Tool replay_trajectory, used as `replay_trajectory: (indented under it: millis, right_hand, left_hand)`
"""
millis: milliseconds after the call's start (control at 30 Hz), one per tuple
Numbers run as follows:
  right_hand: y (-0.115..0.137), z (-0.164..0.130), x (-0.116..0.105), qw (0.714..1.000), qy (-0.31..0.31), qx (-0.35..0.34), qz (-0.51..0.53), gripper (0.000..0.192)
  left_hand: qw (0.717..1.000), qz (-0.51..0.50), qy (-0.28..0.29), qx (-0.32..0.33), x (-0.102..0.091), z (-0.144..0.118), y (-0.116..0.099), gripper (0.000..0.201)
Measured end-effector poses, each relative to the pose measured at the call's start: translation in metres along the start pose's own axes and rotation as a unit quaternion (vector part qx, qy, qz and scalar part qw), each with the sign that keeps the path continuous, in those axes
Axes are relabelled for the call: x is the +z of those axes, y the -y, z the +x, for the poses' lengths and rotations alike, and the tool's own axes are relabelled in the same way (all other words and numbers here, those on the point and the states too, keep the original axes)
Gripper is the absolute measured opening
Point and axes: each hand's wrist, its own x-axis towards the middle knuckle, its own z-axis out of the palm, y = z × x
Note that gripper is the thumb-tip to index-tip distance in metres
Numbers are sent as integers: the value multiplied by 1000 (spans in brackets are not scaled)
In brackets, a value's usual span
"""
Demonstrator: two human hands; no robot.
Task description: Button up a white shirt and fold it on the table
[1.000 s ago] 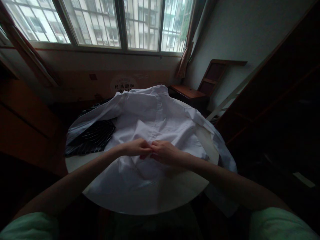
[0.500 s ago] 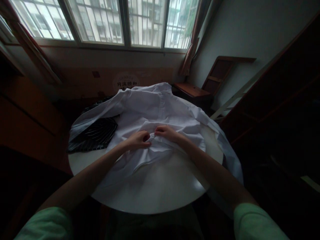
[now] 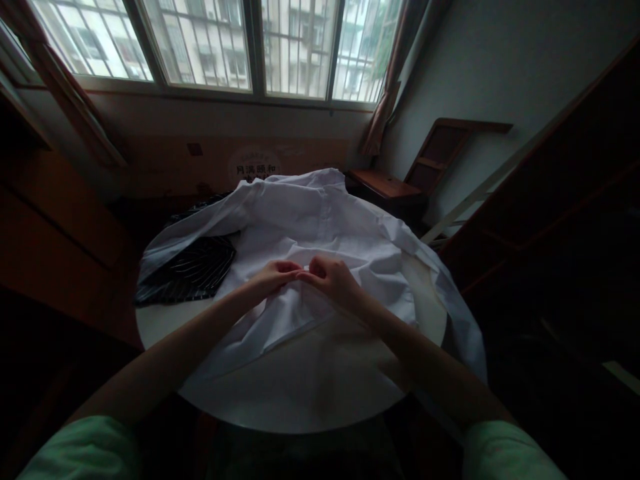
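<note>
A white shirt (image 3: 320,233) lies spread across a round white table (image 3: 300,393), its collar end toward the window and its lower part toward the person. One sleeve runs off to the left over a dark striped garment (image 3: 193,270), and the other sleeve trails down over the table's right edge. The cloth is creased and bunched along the middle line, where the front opening runs.

Both hands meet on that middle line, about halfway down the shirt. The left hand (image 3: 273,277) comes in from the left, its fingers drawn together and pinched on a fold of the white cloth. The right hand (image 3: 333,277) comes in from the right, its fingers likewise closed on the cloth just beside the other hand's. The fingertips of the two hands almost touch; a small pale spot shows between them, too small to make out. Below the hands the shirt front opens into a loose flap that lies flat on the table.

The bare forearms reach in from the bottom corners, with pale green sleeves (image 3: 83,450) at the upper arms. Behind the table stand a barred window (image 3: 250,43), a curtain (image 3: 385,107) and a small wooden side table (image 3: 383,187).
</note>
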Motion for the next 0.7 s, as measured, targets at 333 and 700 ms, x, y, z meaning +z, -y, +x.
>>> replay_trajectory:
  millis: [333, 700]
  right_hand:
    - [-14, 1, 7, 994, 81, 66, 32, 28]
    - [-20, 5, 17, 965, 82, 153, 195, 10]
  left_hand:
    - [997, 0, 45, 61, 1, 2, 6, 39]
    - [985, -36, 78, 146, 10, 3, 11, 51]
